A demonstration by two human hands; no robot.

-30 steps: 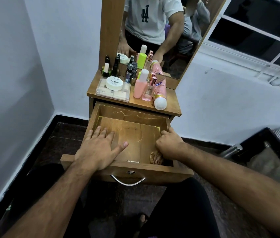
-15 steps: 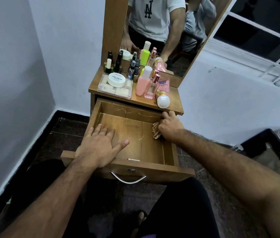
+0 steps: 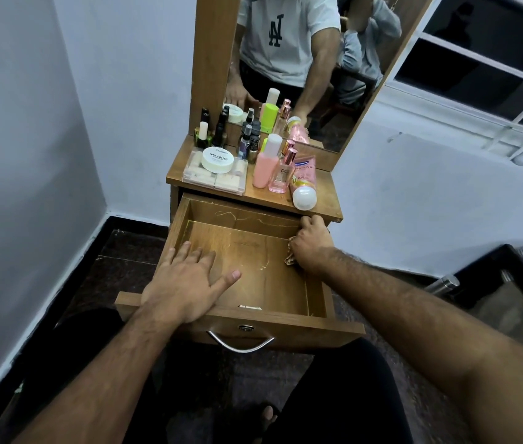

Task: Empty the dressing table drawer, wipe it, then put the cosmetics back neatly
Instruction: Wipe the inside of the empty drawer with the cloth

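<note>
The right hand (image 3: pixel 313 243), gripping a bunched cloth (image 3: pixel 290 256), has slid from the front right corner of the open drawer (image 3: pixel 253 322) to its back right corner at frame centre, while the left hand (image 3: pixel 183 285) stays flat and open on the floor, so wiping continues and the cosmetics (image 3: pixel 266 165) wait on the tabletop above.
</note>
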